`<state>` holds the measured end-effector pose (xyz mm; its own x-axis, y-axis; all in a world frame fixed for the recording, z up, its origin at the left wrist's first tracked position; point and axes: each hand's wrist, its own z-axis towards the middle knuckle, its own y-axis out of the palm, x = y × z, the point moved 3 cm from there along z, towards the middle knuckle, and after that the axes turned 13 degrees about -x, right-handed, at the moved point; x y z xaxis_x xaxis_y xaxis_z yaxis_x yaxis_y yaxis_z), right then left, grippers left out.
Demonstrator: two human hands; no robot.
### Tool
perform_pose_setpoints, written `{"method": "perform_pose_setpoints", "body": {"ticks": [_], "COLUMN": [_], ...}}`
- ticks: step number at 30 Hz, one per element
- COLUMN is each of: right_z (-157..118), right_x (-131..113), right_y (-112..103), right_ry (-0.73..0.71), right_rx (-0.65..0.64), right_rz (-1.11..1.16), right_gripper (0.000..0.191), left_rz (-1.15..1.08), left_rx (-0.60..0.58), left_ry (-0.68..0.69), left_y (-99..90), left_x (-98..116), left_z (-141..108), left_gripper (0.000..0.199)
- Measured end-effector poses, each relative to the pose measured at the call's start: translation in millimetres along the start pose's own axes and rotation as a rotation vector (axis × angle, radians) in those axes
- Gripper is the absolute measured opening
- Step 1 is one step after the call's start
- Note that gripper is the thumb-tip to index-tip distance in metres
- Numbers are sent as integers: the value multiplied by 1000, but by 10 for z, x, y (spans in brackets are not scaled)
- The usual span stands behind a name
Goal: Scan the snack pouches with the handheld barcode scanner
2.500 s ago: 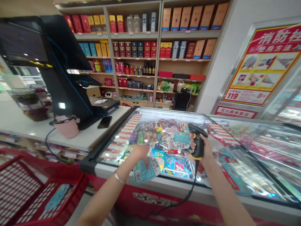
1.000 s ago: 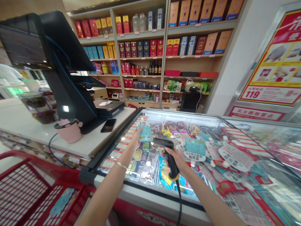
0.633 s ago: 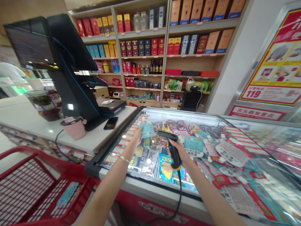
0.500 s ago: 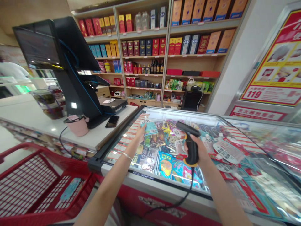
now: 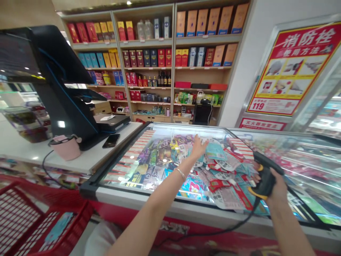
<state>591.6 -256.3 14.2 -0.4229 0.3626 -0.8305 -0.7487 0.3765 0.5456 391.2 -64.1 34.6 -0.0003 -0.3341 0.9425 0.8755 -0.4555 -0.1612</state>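
My left hand (image 5: 198,146) reaches over the glass-topped freezer (image 5: 119,195), fingers apart. It is beside a pale blue pouch (image 5: 215,151) at the far end of a pile of pouches, and nothing shows between its fingers. My right hand (image 5: 278,186) is wrapped round the grip of a black and yellow barcode scanner (image 5: 266,174), held over the right side of the pile. Its cable (image 5: 213,233) hangs down across the freezer's front. White, red and blue spouted pouches (image 5: 226,197) lie heaped on the glass between the hands.
At the left, a counter (image 5: 93,155) carries a checkout terminal (image 5: 71,103), a pink cup (image 5: 65,147) and a phone (image 5: 111,140). A red shopping cart (image 5: 71,227) stands at lower left with a blue packet (image 5: 59,227) inside. Shelves of boxes (image 5: 147,58) line the back.
My left hand has moved right to the pile, and the pouch it held is out of its fingers. My right hand has carried the scanner rightward. The view has turned right.
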Motion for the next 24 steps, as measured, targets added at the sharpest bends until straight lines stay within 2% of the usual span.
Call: {"method": "perform_pose_setpoints", "body": {"ticks": [2, 4, 7, 11, 18, 22, 24], "right_z": [30, 54, 82, 88, 66, 49, 41], "right_x": [127, 235, 300, 299, 281, 290, 287], "right_y": [-190, -312, -366, -324, -328, -335, -334], "right_ry": [88, 188, 247, 301, 239, 202, 167], "right_rx": [10, 24, 80, 155, 96, 70, 64], "right_rz": [57, 102, 132, 106, 88, 36, 33], "right_gripper": [24, 19, 18, 24, 28, 21, 21], "left_rz": [379, 695, 909, 932, 832, 834, 839], "left_rx": [-7, -58, -164, -181, -212, -108, -92], "left_ry": [21, -13, -101, -133, -213, -277, -298], "left_y": [-70, -217, -416, -488, -482, -518, -516], "left_x": [-150, -327, -536, -617, -661, -587, -535], "left_z": [-97, -230, -397, -449, -445, -487, -505], "left_gripper": [48, 49, 55, 67, 92, 86, 80]}}
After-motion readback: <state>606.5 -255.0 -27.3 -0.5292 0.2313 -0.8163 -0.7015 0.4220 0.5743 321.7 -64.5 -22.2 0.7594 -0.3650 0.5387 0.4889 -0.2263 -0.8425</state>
